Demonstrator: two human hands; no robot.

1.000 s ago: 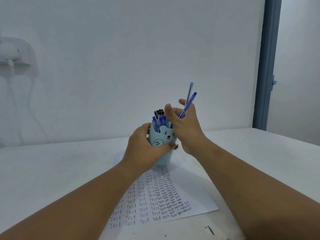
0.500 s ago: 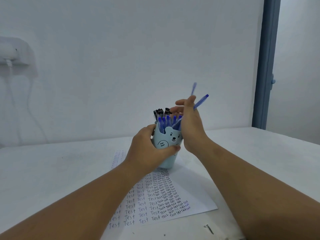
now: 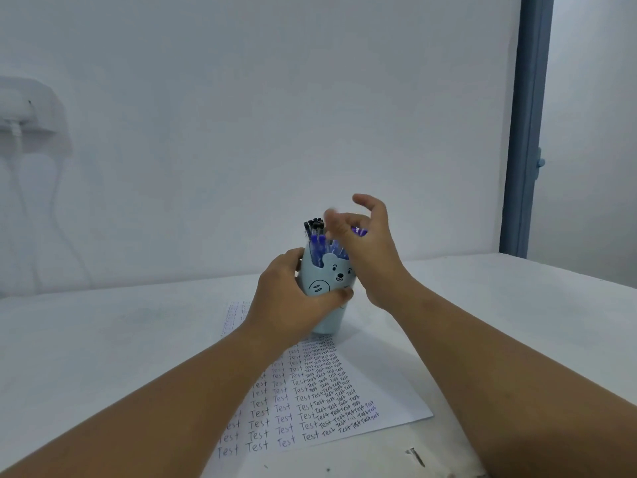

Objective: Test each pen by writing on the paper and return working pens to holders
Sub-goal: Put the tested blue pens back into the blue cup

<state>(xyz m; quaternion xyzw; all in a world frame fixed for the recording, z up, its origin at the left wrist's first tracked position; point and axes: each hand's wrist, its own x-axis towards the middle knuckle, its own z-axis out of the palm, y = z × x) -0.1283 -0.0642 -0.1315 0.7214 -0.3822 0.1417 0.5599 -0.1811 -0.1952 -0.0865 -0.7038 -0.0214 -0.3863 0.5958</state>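
The pens are going into the cup, which stands on the far end of the paper, mid-table. The job looks nearly done, so the trick is to keep the cup pinned upright and press the pen tops down gently, not jam them. The left hand wraps the cup's near-left side, thumb across the front. The right hand hovers over the rim, fingers loosely spread and blurred; a blue pen end shows beside it, grip unclear.

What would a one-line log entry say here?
left hand: grips light-blue bear pen holder | right hand: over blue pens | holder on written paper
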